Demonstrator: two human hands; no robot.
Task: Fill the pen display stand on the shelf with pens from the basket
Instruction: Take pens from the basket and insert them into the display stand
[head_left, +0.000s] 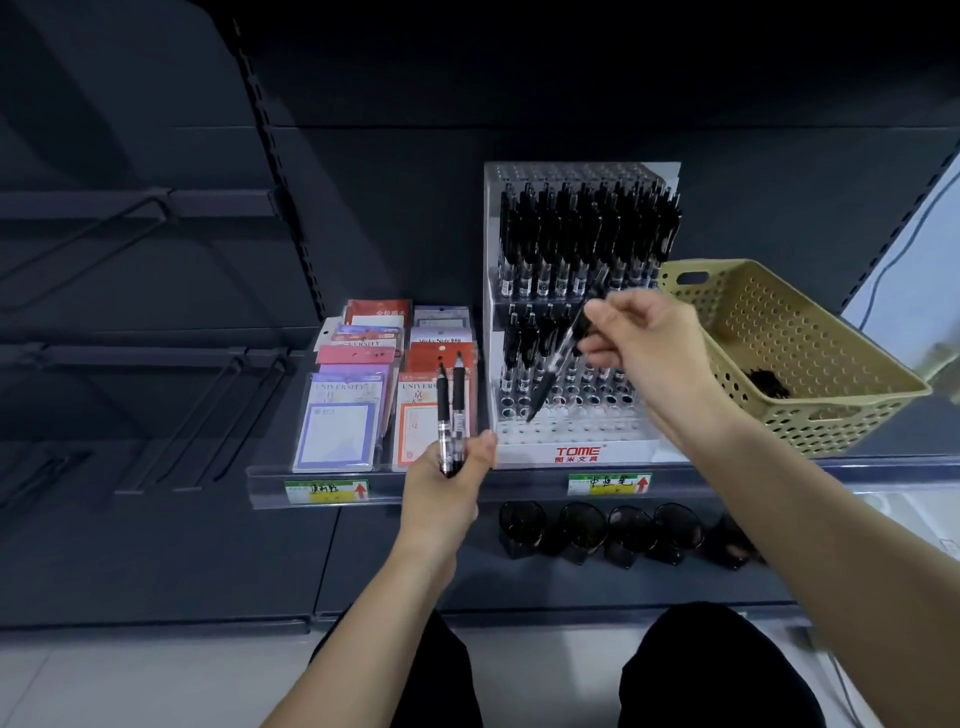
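A pen (553, 371) is pinched between the thumb and fingers of the right hand (644, 353), slanted with its tip lowered towards the bare front holes of the stand (519, 451) just below the grip. Filled rows of pens (582, 228) are seen behind that grip. The basket (831, 421) is set just right of it on the shelf (753, 470). In the curled left hand (447, 486) two pens (451, 410) are gripped upright, with packs of notepads (340, 421) beyond and left of them

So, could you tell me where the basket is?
In the head view, the beige basket sits on the shelf at right, beside the pen display stand.
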